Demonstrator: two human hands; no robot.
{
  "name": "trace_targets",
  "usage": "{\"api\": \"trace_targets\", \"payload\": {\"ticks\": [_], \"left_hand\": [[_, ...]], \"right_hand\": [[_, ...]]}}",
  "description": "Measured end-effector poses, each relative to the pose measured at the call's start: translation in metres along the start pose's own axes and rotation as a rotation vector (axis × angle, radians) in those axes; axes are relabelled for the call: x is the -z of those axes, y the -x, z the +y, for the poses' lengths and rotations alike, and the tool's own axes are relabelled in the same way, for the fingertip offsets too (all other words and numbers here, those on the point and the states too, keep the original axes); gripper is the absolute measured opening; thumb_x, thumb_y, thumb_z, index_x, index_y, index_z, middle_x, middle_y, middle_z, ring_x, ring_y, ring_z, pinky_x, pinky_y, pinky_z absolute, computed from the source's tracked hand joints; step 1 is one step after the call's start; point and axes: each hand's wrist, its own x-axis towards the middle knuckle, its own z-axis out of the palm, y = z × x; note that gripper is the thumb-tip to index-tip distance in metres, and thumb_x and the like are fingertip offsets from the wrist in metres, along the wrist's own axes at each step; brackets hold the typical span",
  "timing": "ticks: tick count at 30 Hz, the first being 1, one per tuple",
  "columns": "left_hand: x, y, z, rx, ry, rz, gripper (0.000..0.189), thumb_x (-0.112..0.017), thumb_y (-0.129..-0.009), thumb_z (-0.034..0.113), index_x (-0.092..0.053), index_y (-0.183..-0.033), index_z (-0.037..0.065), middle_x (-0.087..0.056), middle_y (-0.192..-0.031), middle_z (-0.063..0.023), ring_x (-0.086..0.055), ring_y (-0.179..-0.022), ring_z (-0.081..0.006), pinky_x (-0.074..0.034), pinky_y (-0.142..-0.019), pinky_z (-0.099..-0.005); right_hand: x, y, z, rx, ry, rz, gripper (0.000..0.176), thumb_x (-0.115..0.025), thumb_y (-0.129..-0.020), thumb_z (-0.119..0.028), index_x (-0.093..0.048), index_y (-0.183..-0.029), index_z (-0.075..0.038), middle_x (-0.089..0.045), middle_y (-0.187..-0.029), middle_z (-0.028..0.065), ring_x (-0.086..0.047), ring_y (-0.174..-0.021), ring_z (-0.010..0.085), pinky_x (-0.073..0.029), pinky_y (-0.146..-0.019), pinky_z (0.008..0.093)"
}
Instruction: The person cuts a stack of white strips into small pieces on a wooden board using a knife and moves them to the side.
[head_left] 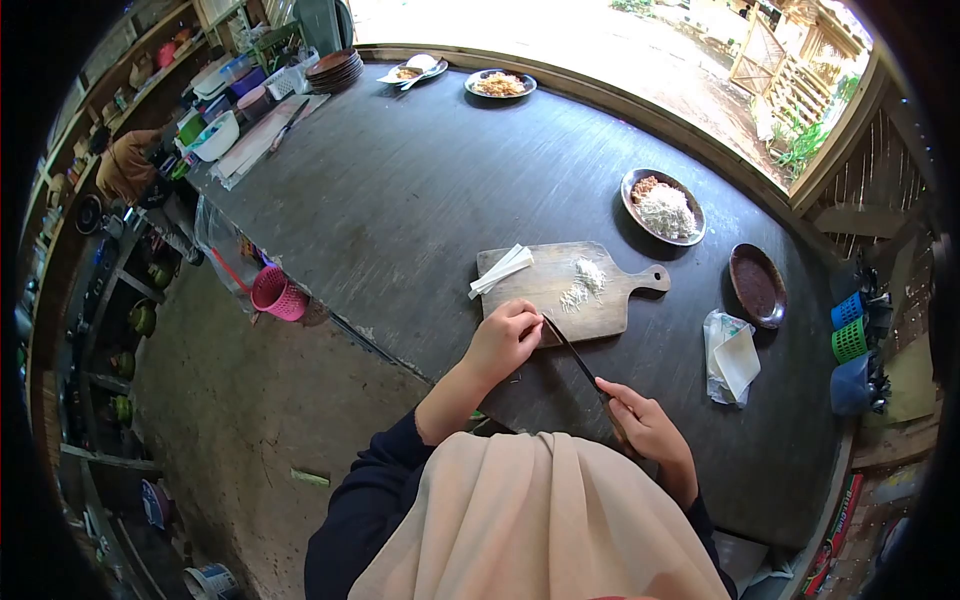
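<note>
A wooden cutting board point(555, 285) with a handle lies on the dark wooden table point(420, 190). My left hand point(503, 338) rests at the board's near edge, fingers curled over something small that I cannot make out. My right hand point(645, 422) grips the handle of a long knife point(572, 350), whose tip reaches my left hand's fingers. A small pile of white chopped pieces point(583, 281) sits mid-board. Two white strips point(500, 270) lie across the board's far-left corner.
A metal plate of white shreds point(663, 208) and a dark empty dish point(757, 285) sit right of the board, with a plastic bag point(731, 357) nearer. Two plates of food point(500, 84), stacked dishes point(334, 70) and containers line the far edge. A pink basket point(277, 293) hangs at the left.
</note>
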Motion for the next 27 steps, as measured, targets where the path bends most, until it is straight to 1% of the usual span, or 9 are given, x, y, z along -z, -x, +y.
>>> {"api": "trace_targets", "payload": {"ticks": [3,5,8,15,18,20,21,23,27], "left_hand": [[0.001,0.000,0.001,0.021,0.012,-0.010,0.007,-0.068,-0.084,0.004,-0.068,-0.089,-0.001,-0.065,-0.092,-0.0105,-0.065,-0.078,-0.0258,-0.053,-0.069,-0.0335],[0.002,0.000,0.002,0.021,0.005,-0.015,0.007,-0.068,-0.084,0.004,-0.068,-0.089,-0.001,-0.065,-0.092,-0.0103,-0.065,-0.077,-0.0258,-0.053,-0.068,-0.0336],[0.002,0.000,0.002,0.020,0.003,-0.009,0.007,-0.068,-0.084,0.004,-0.068,-0.088,-0.001,-0.065,-0.092,-0.0101,-0.065,-0.077,-0.0254,-0.053,-0.068,-0.0337],[0.000,-0.001,0.001,0.026,-0.007,-0.032,0.007,-0.068,-0.083,0.004,-0.068,-0.087,-0.001,-0.065,-0.092,-0.0098,-0.065,-0.077,-0.0257,-0.053,-0.068,-0.0341],[0.001,0.000,0.002,0.033,-0.013,-0.016,0.007,-0.068,-0.083,0.005,-0.068,-0.087,-0.001,-0.065,-0.092,-0.0097,-0.066,-0.076,-0.0254,-0.053,-0.067,-0.0337],[0.002,-0.001,0.005,0.043,-0.012,-0.010,0.008,-0.067,-0.082,0.006,-0.068,-0.083,-0.001,-0.065,-0.091,-0.0115,-0.065,-0.082,-0.0297,-0.053,-0.074,-0.0377],[0.002,-0.001,0.004,0.043,-0.017,-0.006,0.008,-0.067,-0.082,0.006,-0.068,-0.083,-0.001,-0.065,-0.091,-0.0115,-0.065,-0.082,-0.0297,-0.053,-0.074,-0.0377],[0.001,0.000,0.000,0.018,-0.034,-0.028,0.007,-0.068,-0.083,0.005,-0.069,-0.088,-0.001,-0.065,-0.093,-0.0090,-0.066,-0.074,-0.0236,-0.054,-0.066,-0.0325],[0.001,0.000,-0.001,0.010,-0.035,-0.031,0.008,-0.069,-0.084,0.006,-0.069,-0.088,-0.001,-0.066,-0.093,-0.0085,-0.067,-0.074,-0.0232,-0.054,-0.066,-0.0323]], "right_hand": [[-0.002,0.001,-0.005,-0.013,0.008,0.008,0.039,-0.045,-0.103,-0.009,-0.050,-0.142,-0.008,-0.048,-0.059,-0.0038,-0.044,-0.045,0.0043,-0.040,-0.045,0.0236],[-0.002,0.002,-0.008,-0.029,0.025,-0.010,0.039,-0.044,-0.104,-0.010,-0.049,-0.143,-0.009,-0.047,-0.062,-0.0034,-0.045,-0.048,0.0054,-0.040,-0.046,0.0239],[-0.001,0.000,-0.004,-0.029,0.013,-0.006,0.039,-0.045,-0.104,-0.011,-0.050,-0.143,-0.009,-0.048,-0.059,-0.0036,-0.044,-0.044,0.0043,-0.040,-0.045,0.0239],[-0.010,-0.007,-0.013,-0.023,0.122,0.032,0.038,-0.045,-0.104,-0.013,-0.051,-0.142,-0.012,-0.049,-0.059,-0.0024,-0.045,-0.045,0.0052,-0.040,-0.046,0.0238],[0.000,-0.005,-0.012,-0.007,0.123,-0.003,0.038,-0.046,-0.104,-0.014,-0.051,-0.141,-0.013,-0.049,-0.059,-0.0026,-0.046,-0.045,0.0053,-0.040,-0.046,0.0242],[0.011,0.002,-0.016,-0.086,0.110,-0.049,0.038,-0.045,-0.104,-0.013,-0.050,-0.141,-0.012,-0.048,-0.059,-0.0029,-0.045,-0.045,0.0051,-0.040,-0.045,0.0245],[0.013,0.003,-0.012,-0.081,0.112,-0.052,0.038,-0.045,-0.104,-0.013,-0.050,-0.141,-0.012,-0.048,-0.059,-0.0029,-0.045,-0.045,0.0051,-0.040,-0.045,0.0245],[0.015,0.005,-0.003,-0.049,0.049,-0.063,0.037,-0.045,-0.104,-0.012,-0.050,-0.141,-0.011,-0.047,-0.059,-0.0031,-0.045,-0.044,0.0050,-0.040,-0.045,0.0247],[0.001,0.003,-0.005,-0.020,0.070,-0.003,0.037,-0.045,-0.104,-0.012,-0.051,-0.141,-0.010,-0.048,-0.059,-0.0031,-0.045,-0.044,0.0049,-0.040,-0.045,0.0245]]}}
